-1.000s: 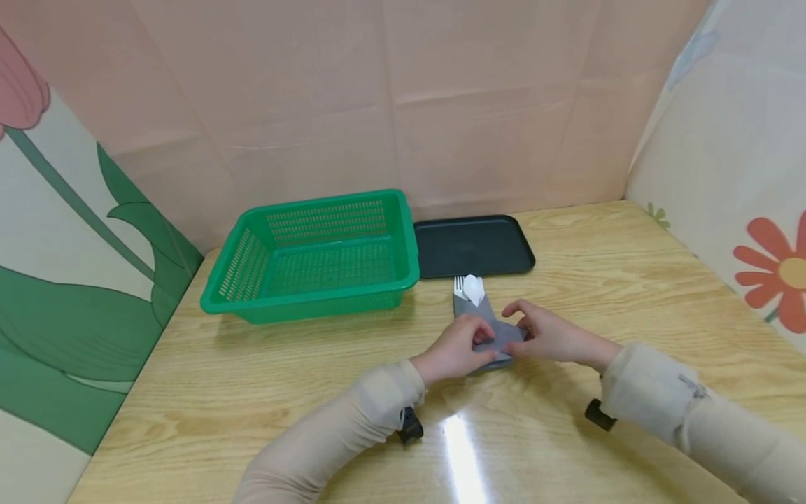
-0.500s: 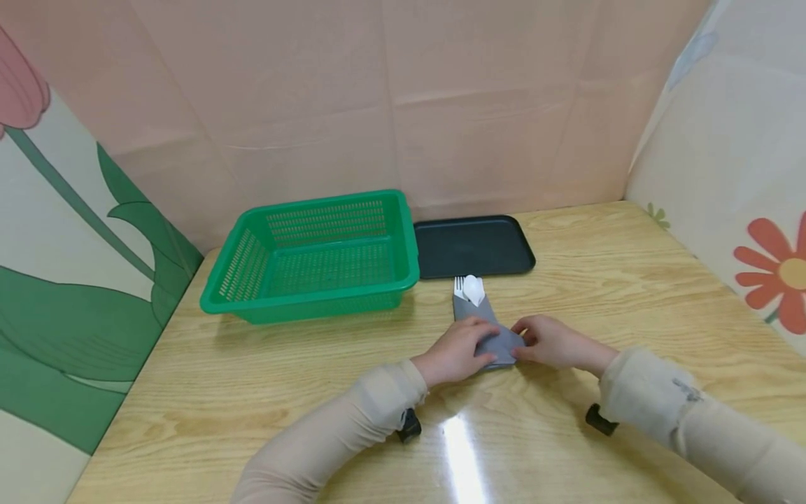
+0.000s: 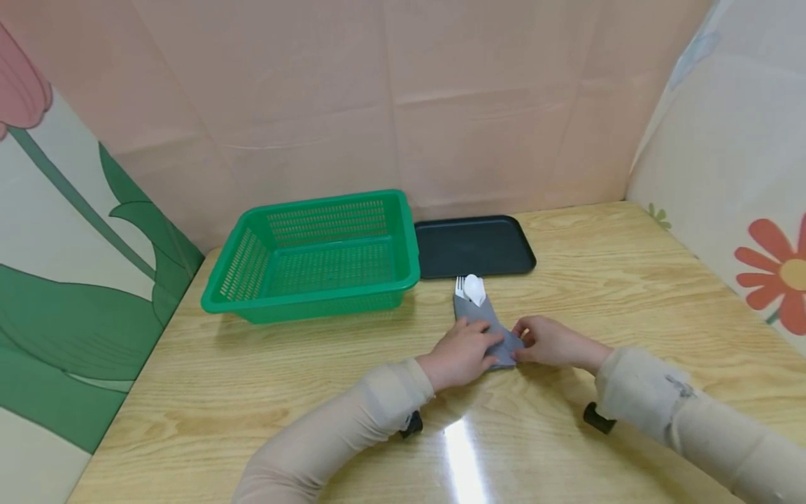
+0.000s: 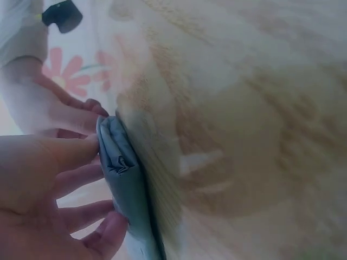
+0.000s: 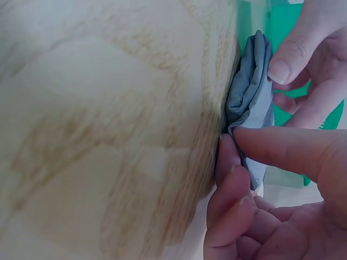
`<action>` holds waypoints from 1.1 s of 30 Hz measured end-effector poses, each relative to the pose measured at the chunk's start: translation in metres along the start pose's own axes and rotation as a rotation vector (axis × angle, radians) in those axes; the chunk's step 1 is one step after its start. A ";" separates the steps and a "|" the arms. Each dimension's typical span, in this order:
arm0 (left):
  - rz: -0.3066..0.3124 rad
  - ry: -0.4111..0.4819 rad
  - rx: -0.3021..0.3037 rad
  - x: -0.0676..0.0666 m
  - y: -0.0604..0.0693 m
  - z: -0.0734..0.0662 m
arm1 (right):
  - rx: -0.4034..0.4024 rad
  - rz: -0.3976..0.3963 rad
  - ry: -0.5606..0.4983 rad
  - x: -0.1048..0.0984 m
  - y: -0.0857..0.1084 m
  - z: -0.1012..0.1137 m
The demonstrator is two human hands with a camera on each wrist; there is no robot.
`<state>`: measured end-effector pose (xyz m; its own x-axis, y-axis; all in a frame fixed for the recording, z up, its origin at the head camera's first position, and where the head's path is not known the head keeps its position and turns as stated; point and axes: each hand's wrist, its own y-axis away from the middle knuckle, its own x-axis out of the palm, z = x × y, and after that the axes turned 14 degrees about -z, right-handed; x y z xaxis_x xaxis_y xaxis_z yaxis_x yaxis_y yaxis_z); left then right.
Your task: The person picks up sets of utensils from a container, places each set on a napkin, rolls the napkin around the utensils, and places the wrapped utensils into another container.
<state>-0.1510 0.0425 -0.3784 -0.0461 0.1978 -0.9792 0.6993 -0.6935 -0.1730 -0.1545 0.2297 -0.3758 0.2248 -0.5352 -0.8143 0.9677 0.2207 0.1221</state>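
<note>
A folded grey cloth napkin (image 3: 477,313) lies on the table, with a white plastic spoon (image 3: 473,287) and a white fork (image 3: 460,288) poking out of its far end. My left hand (image 3: 460,352) rests its relaxed fingers and thumb on top of the napkin from the left. At the right edge, my right hand (image 3: 554,341) pinches a corner of the cloth between thumb and fingers. In the right wrist view, the napkin (image 5: 250,89) shows rolled layers at its near end. The handles of the cutlery are hidden inside the cloth.
A green plastic basket (image 3: 315,294) stands at the back left. Beside it lies a black tray (image 3: 475,248), just beyond the cutlery tips. A pinkish sheet (image 3: 390,105) hangs behind the wooden table (image 3: 283,371).
My right hand has closed onto the napkin's right corner and drawn slightly nearer. My left hand's fingers have straightened and settled flatter over the napkin. Basket and tray have not moved.
</note>
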 end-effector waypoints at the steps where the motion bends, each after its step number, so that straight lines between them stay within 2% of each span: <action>1: -0.002 -0.026 0.009 0.001 0.000 0.000 | 0.008 0.007 0.001 0.000 -0.001 0.000; 5: -0.021 -0.091 0.028 0.003 0.001 -0.001 | 0.037 0.027 -0.021 0.001 -0.003 0.001; 9: -0.025 -0.095 0.019 0.003 0.002 -0.002 | 0.047 0.044 -0.039 0.001 -0.006 0.002; 13: -0.028 -0.108 0.024 0.003 0.003 -0.003 | 0.029 0.052 -0.014 0.000 -0.007 0.006; 19: -0.023 -0.199 0.068 0.006 0.003 -0.004 | 0.031 0.045 -0.004 0.002 -0.008 0.006; 24: 0.005 -0.211 0.051 0.007 0.003 -0.005 | -0.010 0.006 0.016 0.000 -0.005 0.004; 29: 0.014 -0.196 0.032 0.006 0.003 -0.006 | -0.080 -0.087 0.093 -0.002 -0.002 0.010; 33: 0.007 -0.196 0.032 0.006 0.003 -0.005 | -0.101 -0.123 0.044 0.000 -0.001 0.018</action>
<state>-0.1455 0.0450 -0.3840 -0.1814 0.0560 -0.9818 0.6772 -0.7169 -0.1660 -0.1535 0.2150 -0.3655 0.0976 -0.5273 -0.8441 0.9708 0.2372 -0.0359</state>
